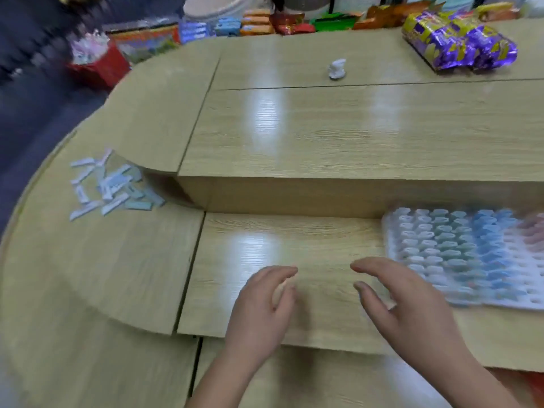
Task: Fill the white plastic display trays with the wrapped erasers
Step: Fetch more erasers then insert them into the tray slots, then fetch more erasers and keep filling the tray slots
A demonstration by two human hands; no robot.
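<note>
A white plastic display tray (527, 301) lies at the right on the lower desk level, its slots mostly holding blue and white wrapped erasers (459, 248). A loose heap of wrapped erasers (109, 185) lies far left on the desk. My left hand (259, 313) hovers over the bare wood in front of me, fingers relaxed and holding nothing. My right hand (406, 307) hovers beside it, just left of the tray's near corner, fingers loosely spread and empty. The picture is motion-blurred.
Another person's fingers (534, 234) touch the tray at the right edge. A raised desk section (323, 136) runs behind the hands, with a small white figure (337, 69) and purple foil packs (459, 45) on it. Boxes of goods line the far edge.
</note>
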